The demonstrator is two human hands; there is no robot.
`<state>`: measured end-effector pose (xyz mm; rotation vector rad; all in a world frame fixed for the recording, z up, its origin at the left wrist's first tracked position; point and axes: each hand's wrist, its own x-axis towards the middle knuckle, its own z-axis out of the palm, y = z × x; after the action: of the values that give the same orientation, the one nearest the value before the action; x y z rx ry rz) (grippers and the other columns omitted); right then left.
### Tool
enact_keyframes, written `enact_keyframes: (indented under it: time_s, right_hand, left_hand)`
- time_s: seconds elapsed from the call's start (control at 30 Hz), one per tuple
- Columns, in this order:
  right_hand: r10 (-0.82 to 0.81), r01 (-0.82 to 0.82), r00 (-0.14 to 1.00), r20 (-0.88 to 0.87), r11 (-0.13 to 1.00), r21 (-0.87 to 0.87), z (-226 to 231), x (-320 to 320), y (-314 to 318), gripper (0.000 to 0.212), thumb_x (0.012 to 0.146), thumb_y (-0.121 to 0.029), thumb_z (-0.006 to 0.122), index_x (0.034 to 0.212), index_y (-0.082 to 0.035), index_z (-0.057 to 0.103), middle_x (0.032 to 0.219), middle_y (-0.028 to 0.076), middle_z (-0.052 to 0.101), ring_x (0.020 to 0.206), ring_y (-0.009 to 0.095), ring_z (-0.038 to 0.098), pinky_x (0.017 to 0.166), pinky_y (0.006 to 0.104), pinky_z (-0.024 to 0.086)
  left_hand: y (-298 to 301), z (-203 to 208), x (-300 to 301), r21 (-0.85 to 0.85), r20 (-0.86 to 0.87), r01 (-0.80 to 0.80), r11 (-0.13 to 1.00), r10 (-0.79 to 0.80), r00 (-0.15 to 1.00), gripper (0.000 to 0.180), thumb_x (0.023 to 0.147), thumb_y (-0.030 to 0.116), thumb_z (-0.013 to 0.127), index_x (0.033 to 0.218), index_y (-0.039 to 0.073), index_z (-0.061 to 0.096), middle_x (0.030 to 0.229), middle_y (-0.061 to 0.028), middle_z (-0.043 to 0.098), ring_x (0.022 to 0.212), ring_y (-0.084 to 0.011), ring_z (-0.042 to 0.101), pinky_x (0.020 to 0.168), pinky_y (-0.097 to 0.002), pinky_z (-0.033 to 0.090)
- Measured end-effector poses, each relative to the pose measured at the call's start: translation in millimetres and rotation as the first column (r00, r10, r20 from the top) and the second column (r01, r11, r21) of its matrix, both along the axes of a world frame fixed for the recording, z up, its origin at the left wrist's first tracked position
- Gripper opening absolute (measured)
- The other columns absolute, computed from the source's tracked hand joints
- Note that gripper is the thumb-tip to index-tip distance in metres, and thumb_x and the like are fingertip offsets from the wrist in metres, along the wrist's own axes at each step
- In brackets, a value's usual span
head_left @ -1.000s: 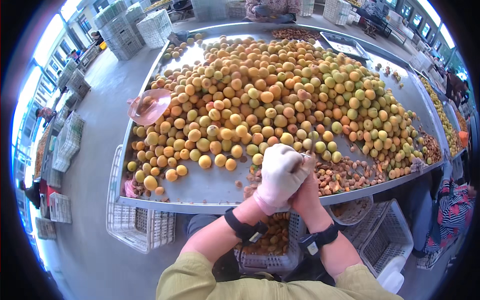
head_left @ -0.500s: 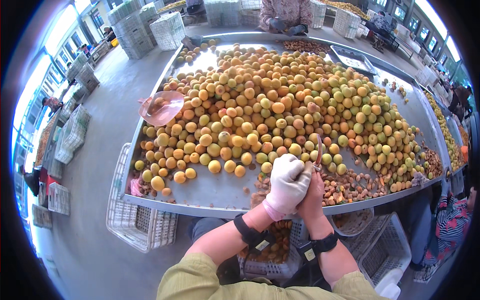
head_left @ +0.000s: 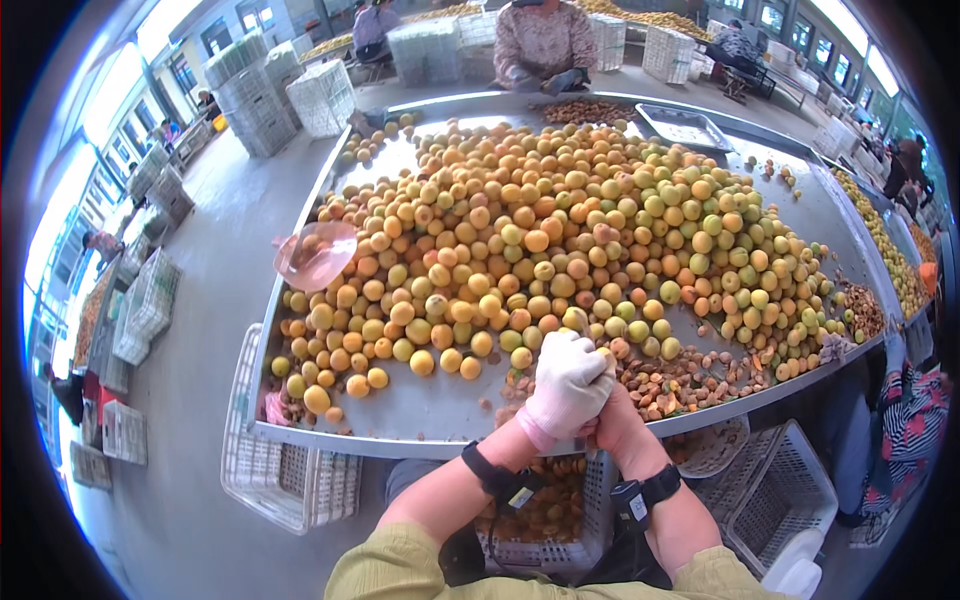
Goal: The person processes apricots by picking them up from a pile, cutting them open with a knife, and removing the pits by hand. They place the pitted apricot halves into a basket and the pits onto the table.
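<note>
Holding the left hand (head_left: 568,382) and the right hand (head_left: 618,418) close together, touching each other, over the near side of a shiny metal table (head_left: 420,405). Wearing a white glove (head_left: 556,398) with a pink cuff (head_left: 537,431) on the left hand, and showing bare skin on the right. Curling the gloved fingers together, tight like a fist, hiding anything inside. Tucking the right hand against the glove, hiding most of its fingers, and so not being able to tell about their grip. Wearing a black band (head_left: 661,485) on each wrist.

Facing a big heap of yellow, orange and green apricots (head_left: 538,240), lying on the table just past the hands and spreading far to both sides. Having a pile of brown pits (head_left: 668,392) near the hands, on the right.

Looking left to a pink scoop (head_left: 318,256), resting by the edge of the heap. Looking across to a flat metal tray (head_left: 684,128) near the back right corner. Having a pale crate (head_left: 598,505) of orange-brown fruit pieces (head_left: 540,500) down below the near table edge, a white basket (head_left: 290,490) to the left and a white crate (head_left: 785,495) to the right. Facing a person (head_left: 545,45) in a patterned top, at the far side.
</note>
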<state>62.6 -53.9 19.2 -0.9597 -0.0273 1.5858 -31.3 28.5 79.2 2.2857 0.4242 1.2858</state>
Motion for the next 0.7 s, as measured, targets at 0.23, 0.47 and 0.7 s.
enact_keyframes:
  time_s: [0.23, 0.47, 0.7]
  right_hand:
    - [-0.129, 0.133, 0.989, 0.076, 0.99, -0.048, 33, -20, 1, 0.039, 0.098, -0.054, 0.048, 0.097, -0.015, 0.058, 0.063, -0.003, 0.051, 0.039, 0.008, 0.04, 0.034, 0.022, 0.028]
    - [-0.294, 0.162, 0.819, 0.492, 0.942, 0.294, 39, -33, 4, 0.028, 0.094, -0.029, 0.067, 0.104, -0.008, 0.051, 0.07, -0.004, 0.051, 0.052, 0.005, 0.046, 0.045, 0.0209, 0.038]
    - [-0.495, 0.279, 0.298, 0.816, 0.863, 0.421, 29, -13, 12, 0.059, 0.082, -0.035, 0.078, 0.119, -0.003, 0.046, 0.102, 0.012, 0.062, 0.091, 0.019, 0.06, 0.082, 0.0341, 0.051]
  left_hand:
    - [-1, -4, 2, -0.26, 0.132, 0.055, 0.964, -0.021, 0.991, 0.024, 0.081, 0.004, 0.07, 0.063, 0.007, 0.055, 0.063, -0.0033, 0.049, 0.062, -0.0198, 0.049, 0.06, -0.0326, 0.041]
    - [6, -6, 0, -0.947, 0.322, 0.297, 0.124, 0.335, 0.885, 0.028, 0.097, 0.026, 0.063, 0.078, 0.006, 0.063, 0.077, 0.0008, 0.061, 0.067, -0.0067, 0.054, 0.056, -0.0218, 0.044]
    - [-25, -2, -3, -0.802, 0.591, 0.595, 0.046, -0.077, 0.803, 0.051, 0.102, 0.034, 0.052, 0.142, 0.005, 0.039, 0.13, -0.0074, 0.052, 0.12, -0.0195, 0.051, 0.107, -0.0334, 0.039]
